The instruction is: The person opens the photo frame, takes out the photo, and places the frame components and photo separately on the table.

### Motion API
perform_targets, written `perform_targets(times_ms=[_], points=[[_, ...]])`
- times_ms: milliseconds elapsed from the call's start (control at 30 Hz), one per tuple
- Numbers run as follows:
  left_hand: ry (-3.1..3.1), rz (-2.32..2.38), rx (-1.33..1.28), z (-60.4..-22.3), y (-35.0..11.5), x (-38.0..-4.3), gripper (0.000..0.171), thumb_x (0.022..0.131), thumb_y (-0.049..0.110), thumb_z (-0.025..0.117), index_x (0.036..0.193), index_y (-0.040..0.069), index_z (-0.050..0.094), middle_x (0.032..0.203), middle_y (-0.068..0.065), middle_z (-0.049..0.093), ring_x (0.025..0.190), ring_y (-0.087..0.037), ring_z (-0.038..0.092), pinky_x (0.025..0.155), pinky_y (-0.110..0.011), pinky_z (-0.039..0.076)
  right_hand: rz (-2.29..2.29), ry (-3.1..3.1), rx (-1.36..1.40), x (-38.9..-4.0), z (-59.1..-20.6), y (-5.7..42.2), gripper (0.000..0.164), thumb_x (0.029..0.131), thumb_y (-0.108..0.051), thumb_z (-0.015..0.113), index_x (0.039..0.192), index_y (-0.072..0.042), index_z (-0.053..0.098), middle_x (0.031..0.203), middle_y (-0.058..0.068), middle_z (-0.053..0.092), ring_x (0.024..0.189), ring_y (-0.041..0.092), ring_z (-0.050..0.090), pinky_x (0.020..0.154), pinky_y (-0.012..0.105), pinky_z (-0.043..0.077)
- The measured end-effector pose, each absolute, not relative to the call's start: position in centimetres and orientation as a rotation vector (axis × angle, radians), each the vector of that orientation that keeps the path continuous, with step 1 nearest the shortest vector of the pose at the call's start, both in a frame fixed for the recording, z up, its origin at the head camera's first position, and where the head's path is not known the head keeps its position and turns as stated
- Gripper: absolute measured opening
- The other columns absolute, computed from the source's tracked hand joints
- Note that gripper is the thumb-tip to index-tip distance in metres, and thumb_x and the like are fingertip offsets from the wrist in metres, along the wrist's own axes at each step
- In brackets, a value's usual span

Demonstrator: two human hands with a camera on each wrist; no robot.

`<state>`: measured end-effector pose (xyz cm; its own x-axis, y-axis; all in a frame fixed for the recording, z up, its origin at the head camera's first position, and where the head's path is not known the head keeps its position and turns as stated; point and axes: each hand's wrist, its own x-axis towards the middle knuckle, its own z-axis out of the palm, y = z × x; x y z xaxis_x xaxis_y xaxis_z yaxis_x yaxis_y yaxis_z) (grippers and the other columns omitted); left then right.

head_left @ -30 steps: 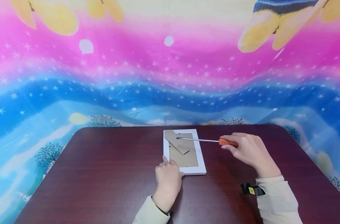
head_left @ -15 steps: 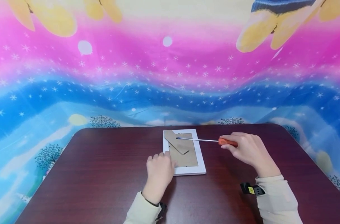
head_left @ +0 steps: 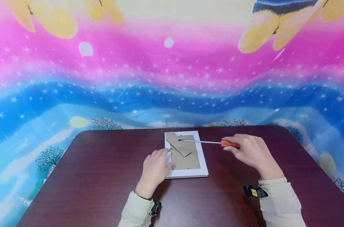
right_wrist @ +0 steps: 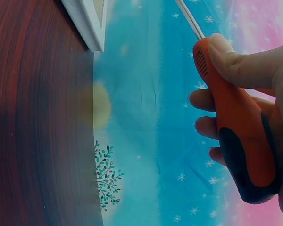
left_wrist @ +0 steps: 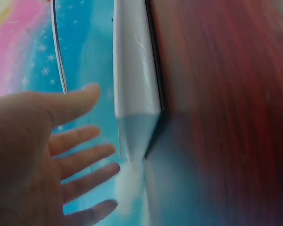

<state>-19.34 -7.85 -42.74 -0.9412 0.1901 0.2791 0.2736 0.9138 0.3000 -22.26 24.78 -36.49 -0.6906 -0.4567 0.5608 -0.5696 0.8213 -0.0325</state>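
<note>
A white picture frame lies back side up on the table, its brown backing board showing. A brown stand leg slants across that backing. My right hand grips the orange and black handle of a flathead screwdriver. Its metal shaft points left over the frame, the tip above the stand leg in the head view; whether it touches I cannot tell. My left hand is at the frame's left edge, fingers spread and thumb apart. In the left wrist view a gap shows between the fingers and the frame.
The dark red-brown table has rounded far corners. Behind it hangs a colourful printed cloth with snowflakes and trees, which also falls along both sides. A black wrist strap is on the right sleeve.
My left hand has moved from the frame's near left corner leftward and a little up along its left side. The right hand and the screwdriver have stayed in place.
</note>
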Motion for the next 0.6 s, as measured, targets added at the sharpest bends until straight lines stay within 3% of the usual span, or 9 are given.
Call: perform_targets(times_ms=[267, 600], points=[[-2.998, -0.529, -0.406, -43.22, -8.54, -19.48, 0.076, 0.086, 0.05, 0.073, 0.144, 0.005, 0.051, 0.152, -0.012, 0.043, 0.135, -0.031, 0.044, 0.103, -0.056, 0.039, 0.277, -2.467, 0.754, -22.22, -36.54, 24.69, 0.031, 0.073, -0.026, 0.087, 0.103, -0.019, 0.08, 0.076, -0.004, 0.069, 0.055, 0.009, 0.049, 0.05, 0.031, 0.042], [-3.068, -0.539, -0.387, -43.16, -8.26, -19.2, 0.078, 0.089, 0.053, 0.067, 0.145, 0.003, 0.048, 0.154, -0.015, 0.04, 0.14, -0.033, 0.038, 0.108, -0.058, 0.034, 0.283, -2.513, 0.758, -22.42, -36.9, 24.06, 0.031, 0.074, -0.025, 0.087, 0.103, -0.018, 0.08, 0.081, -0.001, 0.071, 0.057, 0.011, 0.054, 0.051, 0.032, 0.044]])
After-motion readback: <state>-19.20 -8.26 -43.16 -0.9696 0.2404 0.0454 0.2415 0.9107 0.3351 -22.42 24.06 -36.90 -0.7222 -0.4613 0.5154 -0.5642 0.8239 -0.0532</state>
